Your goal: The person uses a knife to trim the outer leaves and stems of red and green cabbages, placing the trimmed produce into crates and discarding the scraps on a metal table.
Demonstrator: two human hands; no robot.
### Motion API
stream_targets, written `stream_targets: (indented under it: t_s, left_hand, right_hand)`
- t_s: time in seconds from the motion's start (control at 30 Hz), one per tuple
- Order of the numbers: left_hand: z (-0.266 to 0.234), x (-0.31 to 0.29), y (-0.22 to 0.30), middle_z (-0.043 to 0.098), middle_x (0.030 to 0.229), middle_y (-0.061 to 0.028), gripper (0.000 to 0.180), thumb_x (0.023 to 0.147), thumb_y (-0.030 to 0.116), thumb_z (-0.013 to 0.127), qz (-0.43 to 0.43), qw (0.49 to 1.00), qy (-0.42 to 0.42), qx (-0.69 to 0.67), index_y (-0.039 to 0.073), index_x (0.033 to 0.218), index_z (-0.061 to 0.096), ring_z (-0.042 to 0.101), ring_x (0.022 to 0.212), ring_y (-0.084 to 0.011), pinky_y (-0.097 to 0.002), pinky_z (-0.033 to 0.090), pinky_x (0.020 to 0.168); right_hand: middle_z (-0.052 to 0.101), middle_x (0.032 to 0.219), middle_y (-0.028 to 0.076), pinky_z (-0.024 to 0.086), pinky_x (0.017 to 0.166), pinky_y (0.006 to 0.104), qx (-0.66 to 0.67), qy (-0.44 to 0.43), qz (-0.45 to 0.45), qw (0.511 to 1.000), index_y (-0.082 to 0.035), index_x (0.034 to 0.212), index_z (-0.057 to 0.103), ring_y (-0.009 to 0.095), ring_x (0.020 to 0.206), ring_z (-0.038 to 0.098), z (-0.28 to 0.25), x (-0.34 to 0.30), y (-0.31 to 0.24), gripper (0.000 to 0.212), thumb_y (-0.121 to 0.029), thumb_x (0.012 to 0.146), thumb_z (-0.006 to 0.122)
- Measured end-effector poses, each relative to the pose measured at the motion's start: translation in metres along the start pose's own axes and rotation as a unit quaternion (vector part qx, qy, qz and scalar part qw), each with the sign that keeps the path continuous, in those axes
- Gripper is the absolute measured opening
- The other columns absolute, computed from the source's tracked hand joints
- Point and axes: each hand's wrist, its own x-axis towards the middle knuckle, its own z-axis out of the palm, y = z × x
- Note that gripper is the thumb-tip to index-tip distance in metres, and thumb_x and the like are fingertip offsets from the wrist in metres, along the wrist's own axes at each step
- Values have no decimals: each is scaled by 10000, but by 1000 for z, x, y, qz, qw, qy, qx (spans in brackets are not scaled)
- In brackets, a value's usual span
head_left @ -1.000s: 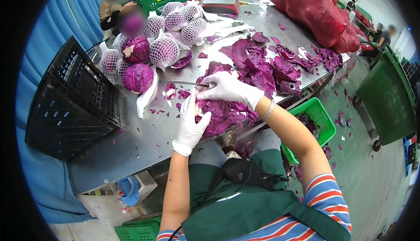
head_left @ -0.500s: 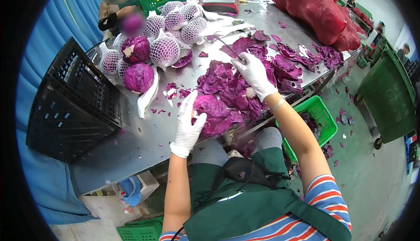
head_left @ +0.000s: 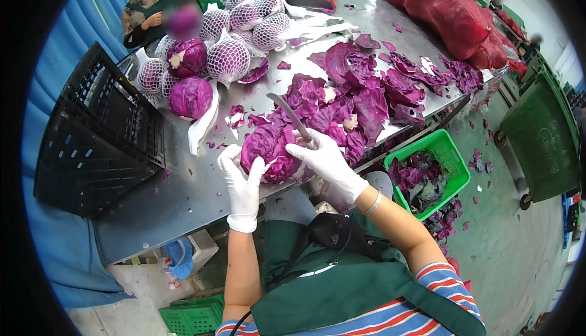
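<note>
Plainly, textures crowd the desk (head_left: 192,198): smooth grey metal, dull in places and glaring white near the middle, is strewn with crinkled purple leaves (head_left: 370,107) showing pale, thick stem ends. Round cabbages in stretchy white netting (head_left: 228,59) pile up at the far left, the mesh drawn over them in small diamonds. A black plastic crate (head_left: 101,147) with slotted walls stands beside them, and bulging red mesh sacks (head_left: 436,15) slump at the far right.

The purple cabbage (head_left: 267,145) sits at the near edge of the desk, between the hands, roundish and glossy, its surface veined and puckered. The left hand (head_left: 239,180), in a thin white glove, lies at its left side with thumb and fingers parted, the thumb overlapping the cabbage; I cannot tell whether that grip bears on it. The gloved right hand (head_left: 325,164) has its grip closed around a knife (head_left: 285,110), whose curved, narrow metal blade slants up and leftward over the leaves.

The knife's handle is mostly hidden in the glove, and the cabbage's underside is out of sight. Beyond the netted pile, a co-worker (head_left: 146,6) is partly blurred.
</note>
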Motion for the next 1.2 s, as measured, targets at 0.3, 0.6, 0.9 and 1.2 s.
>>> stream_targets:
  t_s: [0.3, 0.6, 0.9, 1.2]
  left_hand:
    - [-4, 34, 12, 594, 1204, -142, 369, 865, 131, 620, 12, 988, -153, 8, 5, 1208, 568, 539, 1148, -247, -346, 386, 1016]
    - [4, 30, 0, 612, 1153, -146, 317, 888, 112, 592, -22, 997, -58, -45, -16, 1178, 579, 562, 1097, -246, -343, 392, 996]
    - [13, 10, 9, 558, 1224, -177, 385, 841, 125, 633, 77, 994, -3, 72, -21, 1186, 544, 505, 1173, -306, -392, 355, 1036]
    - [2, 37, 12, 523, 1284, -162, 494, 820, 119, 684, 19, 997, -63, 41, 10, 1267, 506, 490, 1209, -278, -368, 366, 1040]
  right_hand:
    - [598, 825, -5, 433, 686, 215, 56, 11, -55, 997, -15, 1045, 627, 59, 766, 524, 12, 22, 17, 274, -157, 822, 699]
    - [604, 859, 17, 455, 650, 211, -18, 157, -110, 981, 7, 1125, 578, 61, 727, 527, -31, 19, 29, 392, -165, 804, 725]
    - [579, 683, -15, 423, 575, 228, -26, 8, 50, 998, 6, 1001, 640, 55, 624, 498, 11, 16, 7, 378, -277, 773, 742]
    - [644, 783, 12, 459, 626, 226, -160, -16, -210, 964, -37, 1147, 643, 57, 652, 508, 16, 26, -19, 392, -136, 778, 734]
